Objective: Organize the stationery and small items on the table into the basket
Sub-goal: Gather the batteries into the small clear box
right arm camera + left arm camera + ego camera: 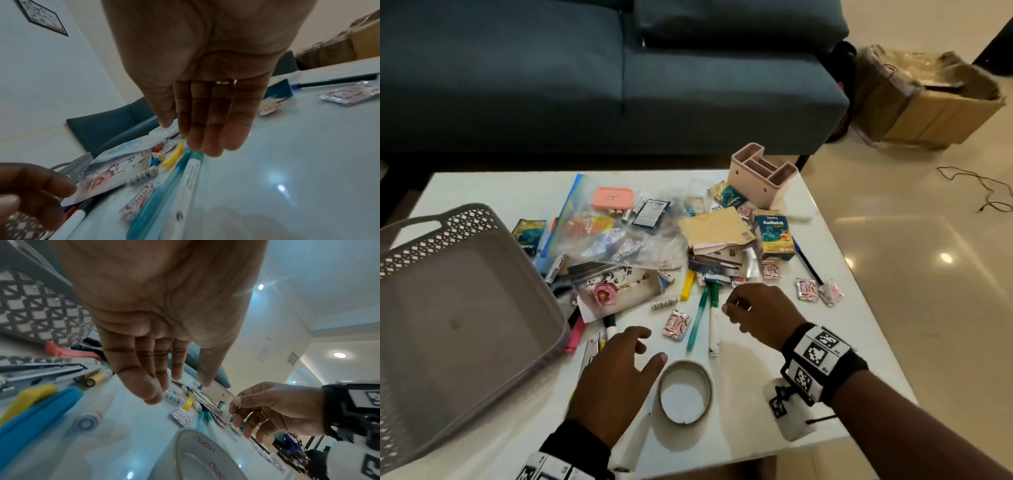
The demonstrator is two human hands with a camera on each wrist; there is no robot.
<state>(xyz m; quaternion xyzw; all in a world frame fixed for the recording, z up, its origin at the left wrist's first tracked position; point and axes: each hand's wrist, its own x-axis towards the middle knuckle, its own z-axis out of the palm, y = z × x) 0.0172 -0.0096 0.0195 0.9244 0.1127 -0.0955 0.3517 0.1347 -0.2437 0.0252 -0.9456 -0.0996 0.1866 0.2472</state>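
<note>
Right now my left hand (613, 373) hovers with fingers spread and empty, just beside the tape roll (685, 391) on the white table (859, 370). My right hand (760, 315) hangs over the teal pen (697, 318) and the green-capped marker (714, 322), fingers loosely bent, gripping nothing. Off to my left sits the grey basket (431, 240), nothing in it, with the stationery heaped beside it.

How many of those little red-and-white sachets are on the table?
5 sachets plainly: one beside the teal pen, one in front of the Koflet box, two side by side near the table's right edge, one behind that box. Others may hide in the pile.
</note>
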